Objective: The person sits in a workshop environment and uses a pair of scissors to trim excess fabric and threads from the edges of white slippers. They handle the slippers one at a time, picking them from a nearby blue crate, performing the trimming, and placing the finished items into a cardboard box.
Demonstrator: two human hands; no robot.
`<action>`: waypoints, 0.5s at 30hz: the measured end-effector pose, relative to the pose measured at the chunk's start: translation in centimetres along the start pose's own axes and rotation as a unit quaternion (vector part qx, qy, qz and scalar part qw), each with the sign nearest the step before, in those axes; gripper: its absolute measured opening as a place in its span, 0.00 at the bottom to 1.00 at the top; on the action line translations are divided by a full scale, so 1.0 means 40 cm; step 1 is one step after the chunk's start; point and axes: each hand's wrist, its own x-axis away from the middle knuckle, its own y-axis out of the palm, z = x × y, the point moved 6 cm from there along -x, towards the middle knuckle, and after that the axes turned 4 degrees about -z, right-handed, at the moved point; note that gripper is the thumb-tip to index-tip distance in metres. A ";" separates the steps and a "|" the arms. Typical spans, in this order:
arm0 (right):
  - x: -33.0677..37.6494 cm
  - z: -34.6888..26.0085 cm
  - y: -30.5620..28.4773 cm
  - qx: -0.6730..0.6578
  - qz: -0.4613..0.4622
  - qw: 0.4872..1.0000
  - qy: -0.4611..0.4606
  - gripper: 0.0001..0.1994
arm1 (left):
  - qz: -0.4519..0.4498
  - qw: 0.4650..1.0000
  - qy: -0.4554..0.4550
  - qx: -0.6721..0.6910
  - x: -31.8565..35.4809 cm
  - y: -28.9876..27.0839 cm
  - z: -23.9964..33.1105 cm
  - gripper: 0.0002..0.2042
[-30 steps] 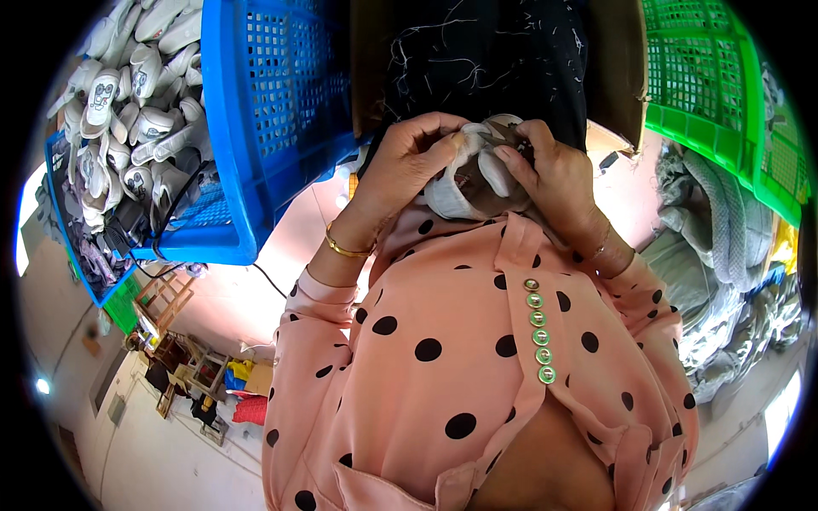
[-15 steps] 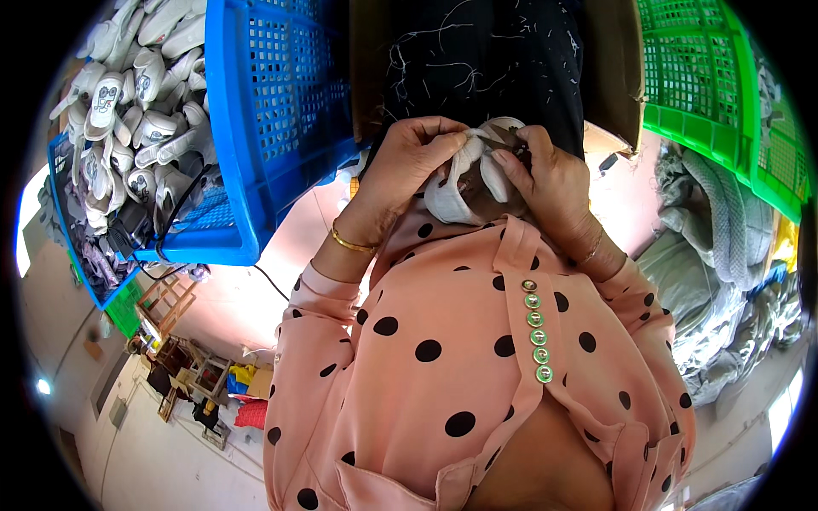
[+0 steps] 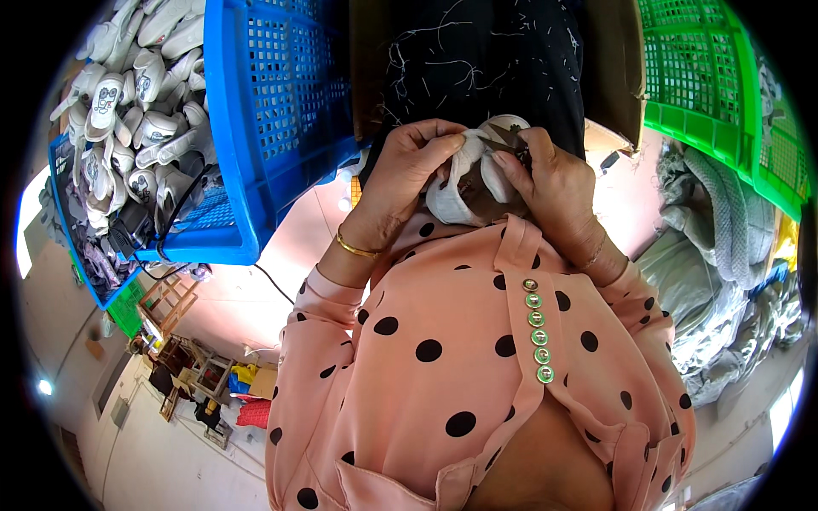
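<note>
My left hand (image 3: 415, 166) pinches the edge of a white fabric shoe upper (image 3: 452, 203) between thumb and fingers. The upper is held over my lap, its brownish inside facing me. Opposite, my right hand (image 3: 552, 179) is closed on the upper's other side, thumb pressed along a white flap. A dark, narrow piece (image 3: 504, 139) shows beside the right fingers, against the upper; its kind I cannot make out, and the fingers hide part of it.
To the left, a blue plastic crate (image 3: 294, 102) stands near a heap of white shoe uppers (image 3: 153, 128). A cardboard box edge (image 3: 629, 77) and a green crate (image 3: 694, 68) are on the right, above grey bundled fabric (image 3: 716, 221). Loose threads lie on my dark trousers (image 3: 486, 60).
The shoe upper has shifted slightly between my hands, and more of the dark narrow piece shows by the right fingers. Both hands keep their hold almost in place.
</note>
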 end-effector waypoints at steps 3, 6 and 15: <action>0.002 -0.001 0.001 0.010 -0.006 1.000 0.002 0.19 | -0.001 1.000 0.008 0.013 0.000 -0.001 -0.003 0.09; 0.004 -0.002 0.001 0.011 0.000 1.000 0.008 0.20 | -0.006 1.000 0.012 0.010 0.004 0.001 0.000 0.09; 0.006 -0.013 0.009 0.014 0.014 1.000 0.008 0.19 | -0.013 1.000 0.003 0.014 0.010 -0.003 -0.002 0.09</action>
